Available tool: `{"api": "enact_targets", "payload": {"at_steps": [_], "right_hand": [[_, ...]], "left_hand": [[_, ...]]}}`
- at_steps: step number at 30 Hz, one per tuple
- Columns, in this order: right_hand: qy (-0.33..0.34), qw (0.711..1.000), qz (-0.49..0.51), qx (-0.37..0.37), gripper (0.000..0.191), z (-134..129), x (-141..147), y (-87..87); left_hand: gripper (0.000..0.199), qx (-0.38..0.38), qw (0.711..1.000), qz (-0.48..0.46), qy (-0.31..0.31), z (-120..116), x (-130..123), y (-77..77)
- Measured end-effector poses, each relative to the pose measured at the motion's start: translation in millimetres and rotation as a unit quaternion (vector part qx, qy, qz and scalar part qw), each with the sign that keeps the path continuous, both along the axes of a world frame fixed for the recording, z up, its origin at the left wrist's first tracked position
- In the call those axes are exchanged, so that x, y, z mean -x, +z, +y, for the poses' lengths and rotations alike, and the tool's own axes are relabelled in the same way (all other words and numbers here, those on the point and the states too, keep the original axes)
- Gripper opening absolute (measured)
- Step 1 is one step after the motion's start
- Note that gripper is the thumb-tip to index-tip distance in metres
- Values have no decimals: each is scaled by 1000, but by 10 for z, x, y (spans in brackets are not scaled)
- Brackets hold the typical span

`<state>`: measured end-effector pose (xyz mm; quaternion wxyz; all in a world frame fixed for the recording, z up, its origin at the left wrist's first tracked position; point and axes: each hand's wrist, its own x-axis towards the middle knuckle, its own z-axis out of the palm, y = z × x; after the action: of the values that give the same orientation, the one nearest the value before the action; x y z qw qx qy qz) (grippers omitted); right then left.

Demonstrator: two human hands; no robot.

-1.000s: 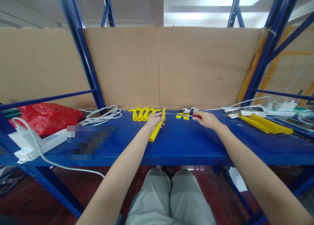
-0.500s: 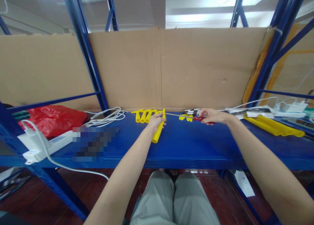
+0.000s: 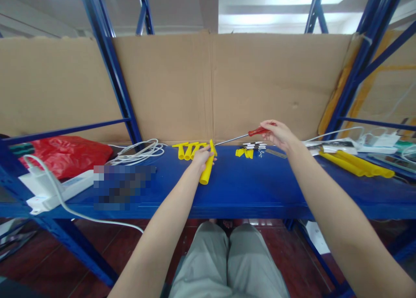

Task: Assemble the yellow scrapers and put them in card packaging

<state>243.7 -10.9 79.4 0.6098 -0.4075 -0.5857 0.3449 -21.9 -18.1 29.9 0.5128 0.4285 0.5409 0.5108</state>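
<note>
My left hand [image 3: 203,156] is closed around a yellow tube with a crosspiece at its far end [image 3: 206,173]; its open round end points toward me. My right hand [image 3: 275,132] grips the red handle of a long screwdriver [image 3: 256,131]. The shaft slopes down leftward, and its tip reaches the crosspiece of the held tube; exactly where it meets is too small to tell. Several similar yellow T-shaped pieces [image 3: 188,151] lie left of my left hand. Below the screwdriver are small yellow pieces [image 3: 244,153], black-and-white parts [image 3: 256,146] and tiny metal bits [image 3: 260,154].
Plain yellow tubes [image 3: 354,163] lie on the right of the blue shelf [image 3: 253,189]. A coiled white cable [image 3: 146,152], a red plastic bag [image 3: 68,155] and a white power strip [image 3: 74,185] are on the left. Cardboard [image 3: 266,81] stands along the back.
My right hand has risen with the screwdriver, so its handle end is higher and the shaft is steeper. My left hand still holds the yellow tube in about the same place.
</note>
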Motion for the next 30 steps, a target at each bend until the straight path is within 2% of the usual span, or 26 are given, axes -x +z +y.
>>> {"api": "enact_targets", "payload": {"at_steps": [2,7,10,13,19,25,30], "right_hand": [[-11,999,32,-12,28,62,36,-149],[14,998,61,-23,28,163,42,-488],[-25,997,40,-55,26,212,40,-602],[-87,992,32,-81,29,245,63,-665],[-182,979,38,-78,52,230,109,-740],[-194,980,1,-49,53,285,79,-800],[-150,988,11,-42,47,315,72,-806]], "left_hand": [[62,1,1000,-10,16,5,6,5],[62,-6,999,-27,33,17,6,-2],[60,-12,999,-31,33,25,2,-11],[60,-6,999,-26,24,20,-2,-8],[61,-11,1000,-9,16,8,-16,-11],[62,-4,1000,-1,16,89,5,-67],[64,1,1000,-2,30,116,36,-67]]}}
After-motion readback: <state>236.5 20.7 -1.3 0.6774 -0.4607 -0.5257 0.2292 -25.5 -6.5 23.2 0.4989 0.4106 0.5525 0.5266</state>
